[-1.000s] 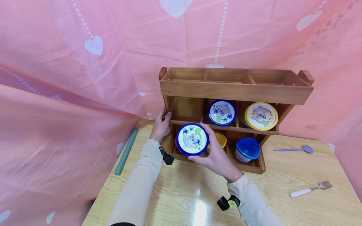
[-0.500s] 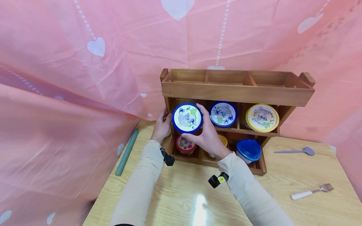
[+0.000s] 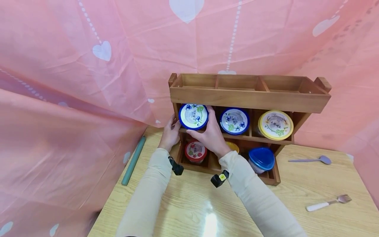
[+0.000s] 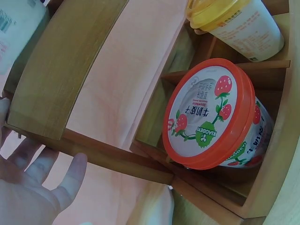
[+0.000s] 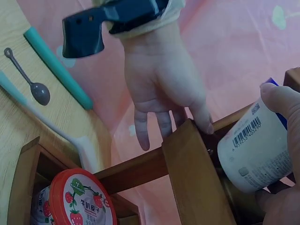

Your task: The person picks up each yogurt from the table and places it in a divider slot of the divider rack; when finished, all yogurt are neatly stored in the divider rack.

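Right hand (image 3: 211, 136), fingers curled round blueberry tub (image 3: 193, 116), has lifted it into rack (image 3: 250, 95)'s upper-left bay; left hand (image 3: 169, 133), fingers relaxed, steadies rack's left post.

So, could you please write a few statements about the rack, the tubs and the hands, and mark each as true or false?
1. The right hand holds the blue-lidded tub at the middle row's left compartment of the wooden rack. True.
2. The left hand grips the fork. False: it rests on the rack's left side; the fork lies untouched on the table.
3. The red-lidded strawberry tub sits in the bottom row's left compartment. True.
4. The top row's compartments each hold a tub. False: all three look bare.
5. The yellow-lidded tub is in the middle row's right compartment. True.
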A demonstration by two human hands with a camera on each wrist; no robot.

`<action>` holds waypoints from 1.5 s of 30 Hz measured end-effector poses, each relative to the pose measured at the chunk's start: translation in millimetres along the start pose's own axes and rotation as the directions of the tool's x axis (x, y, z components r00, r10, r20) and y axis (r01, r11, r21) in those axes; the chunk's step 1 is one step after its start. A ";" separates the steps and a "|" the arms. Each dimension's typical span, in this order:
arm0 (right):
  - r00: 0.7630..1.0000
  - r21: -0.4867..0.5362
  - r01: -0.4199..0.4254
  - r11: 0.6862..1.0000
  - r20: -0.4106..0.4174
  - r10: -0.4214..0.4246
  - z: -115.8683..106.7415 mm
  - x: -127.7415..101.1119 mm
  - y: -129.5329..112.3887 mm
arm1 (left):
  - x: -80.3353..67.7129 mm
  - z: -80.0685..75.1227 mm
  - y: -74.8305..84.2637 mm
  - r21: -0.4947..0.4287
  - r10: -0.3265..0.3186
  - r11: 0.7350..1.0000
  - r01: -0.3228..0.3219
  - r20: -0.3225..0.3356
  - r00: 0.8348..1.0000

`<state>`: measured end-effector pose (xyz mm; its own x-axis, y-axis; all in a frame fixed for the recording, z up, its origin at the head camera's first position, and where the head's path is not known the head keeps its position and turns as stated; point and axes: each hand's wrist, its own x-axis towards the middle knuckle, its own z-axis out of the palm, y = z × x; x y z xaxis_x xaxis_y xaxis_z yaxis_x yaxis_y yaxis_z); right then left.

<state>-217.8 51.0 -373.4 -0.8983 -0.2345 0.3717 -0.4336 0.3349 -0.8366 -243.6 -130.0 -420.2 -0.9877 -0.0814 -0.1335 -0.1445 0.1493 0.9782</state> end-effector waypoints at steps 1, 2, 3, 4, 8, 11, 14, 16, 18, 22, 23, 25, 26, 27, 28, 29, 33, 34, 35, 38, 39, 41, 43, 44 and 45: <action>1.000 -0.006 0.008 1.000 -0.009 -0.008 1.1 1.8 1.3 | -0.3 0.3 -0.2 -0.002 0.002 1.000 -0.002 0.000 1.000; 1.000 -0.011 0.012 1.000 -0.017 -0.012 2.2 3.6 2.6 | -0.7 0.4 -0.4 -0.001 0.003 1.000 -0.003 0.001 1.000; 1.000 -0.015 0.009 1.000 -0.023 -0.010 3.6 5.2 3.8 | -1.1 0.6 -0.4 -0.002 0.003 1.000 -0.003 0.003 1.000; 1.000 -0.016 0.004 1.000 -0.026 -0.005 4.8 6.8 4.9 | -1.7 0.7 -0.3 -0.007 0.003 1.000 -0.003 0.005 1.000; 0.999 -0.024 -0.031 0.999 -0.023 0.031 10.2 12.2 10.1 | -3.5 1.7 0.0 -0.010 0.001 1.000 -0.001 0.006 1.000; 0.998 -0.031 -0.053 0.998 -0.027 0.052 13.8 14.6 14.6 | -3.6 2.2 -0.5 -0.019 0.003 1.000 -0.002 0.010 1.000; 0.997 -0.036 -0.073 0.997 -0.037 0.072 16.2 15.5 18.7 | -2.6 1.9 -2.0 -0.022 0.015 1.000 -0.015 0.013 1.000; 0.995 -0.039 -0.086 0.996 -0.045 0.084 17.5 15.9 20.6 | -2.8 1.1 -1.8 -0.024 0.016 1.000 -0.016 0.022 1.000; 0.995 -0.049 -0.094 0.994 -0.048 0.092 18.6 16.5 21.6 | -6.1 0.4 3.3 -0.021 0.012 1.000 -0.011 0.024 1.000; 0.994 -0.087 -0.102 0.991 -0.052 0.098 20.3 18.7 21.7 | -5.9 1.0 4.1 -0.026 0.010 1.000 -0.010 0.013 1.000; 0.993 -0.098 -0.106 0.989 -0.052 0.102 20.6 19.1 21.4 | -5.4 1.5 3.6 -0.028 0.013 1.000 -0.012 0.008 1.000; 0.993 -0.117 -0.116 0.986 -0.053 0.110 20.9 19.3 20.9 | -2.0 2.2 -1.0 -0.031 0.024 0.999 -0.023 0.004 1.000; 0.992 -0.126 -0.122 0.984 -0.051 0.117 20.9 19.1 20.6 | -2.0 2.1 -0.8 -0.030 0.024 0.999 -0.024 0.005 1.000; 0.991 -0.133 -0.127 0.983 -0.050 0.121 21.0 18.8 20.2 | -2.2 2.1 -0.6 -0.031 0.024 0.999 -0.024 0.004 1.000; 0.991 -0.139 -0.131 0.982 -0.049 0.125 21.1 18.4 19.8 | -2.1 1.8 -0.7 -0.033 0.024 0.999 -0.024 0.005 1.000; 0.991 -0.143 -0.132 0.981 -0.049 0.126 21.1 18.1 19.5 | -2.2 1.6 -0.7 -0.033 0.025 0.999 -0.025 0.004 1.000; 0.992 -0.166 -0.125 0.978 -0.043 0.120 21.7 16.6 18.1 | -1.9 0.3 -0.9 -0.038 0.027 0.999 -0.027 -0.007 1.000; 0.993 -0.173 -0.119 0.978 -0.044 0.113 21.8 16.1 17.5 | -1.7 0.0 -1.2 -0.040 0.030 0.999 -0.030 -0.009 1.000; 0.994 -0.182 -0.110 0.977 -0.045 0.104 21.9 15.5 16.9 | -1.6 -0.1 -1.2 -0.040 0.030 0.999 -0.030 -0.011 0.999; 0.997 -0.211 -0.071 0.975 -0.057 0.061 21.5 12.8 13.2 | -0.9 -0.5 -1.8 -0.037 0.041 0.998 -0.042 -0.015 0.999; 0.997 -0.228 -0.053 0.972 -0.062 0.040 21.3 11.6 11.6 | -0.8 -0.5 -1.9 -0.036 0.041 0.998 -0.041 -0.019 0.999; 0.997 -0.267 -0.017 0.963 -0.078 -0.005 20.6 9.1 7.8 | -0.4 -0.7 -2.1 -0.040 0.049 0.998 -0.049 -0.022 0.999; 0.995 -0.312 0.020 0.950 -0.091 -0.051 19.7 6.0 3.0 | -0.3 -1.0 -1.9 -0.035 0.054 0.998 -0.055 -0.025 0.998; 0.993 -0.333 0.033 0.942 -0.096 -0.068 19.1 4.2 0.3 | -0.1 -1.2 -1.8 -0.031 0.053 0.998 -0.054 -0.025 0.998; 0.992 -0.350 0.045 0.936 -0.098 -0.084 18.5 2.3 -2.5 | -0.2 -1.3 -1.6 -0.024 0.050 0.998 -0.050 -0.026 0.998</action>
<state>-217.4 32.8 -377.9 -0.8613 -0.1714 0.4783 -0.4711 0.6219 -0.6255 -243.2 -131.5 -421.6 -0.9918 -0.0991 -0.0807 -0.0933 0.1296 0.9872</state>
